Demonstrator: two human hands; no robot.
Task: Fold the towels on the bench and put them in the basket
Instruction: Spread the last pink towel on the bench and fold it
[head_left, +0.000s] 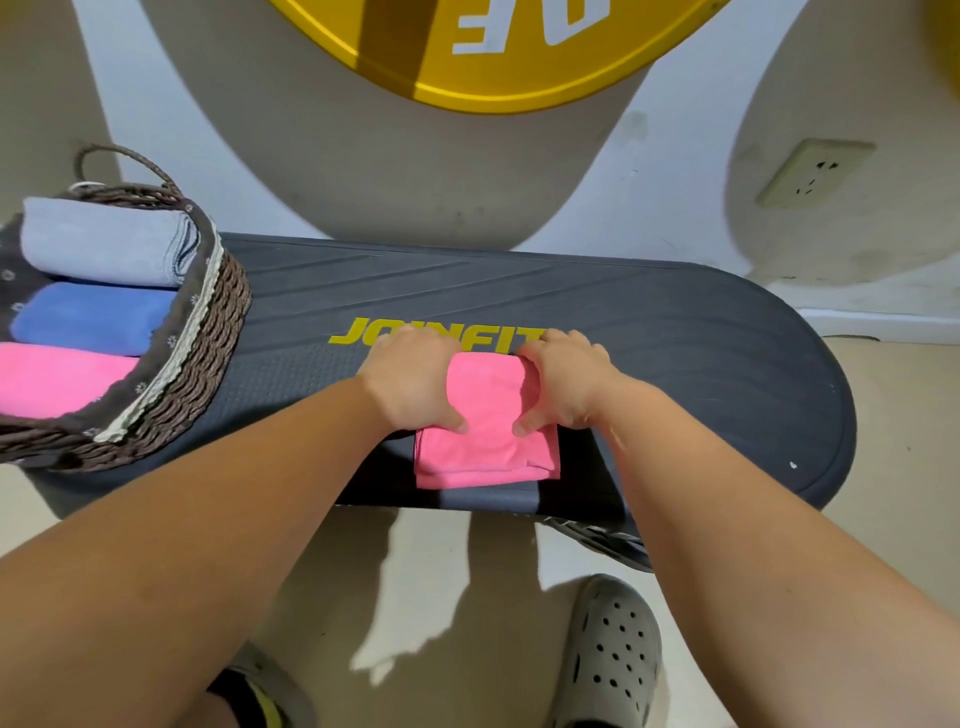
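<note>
Clamping the pink towel (488, 447), your left hand (410, 382) and right hand (566, 384) should squeeze evenly; lift level. Lay it flat in the basket (218, 338).

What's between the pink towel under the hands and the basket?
Nothing visible. The bench is bare between the folded pink towel and the wicker basket at its left end. Left hand and right hand grip the towel. Only the basket's raised rim must be cleared, and three folded towels already lie inside.
</note>
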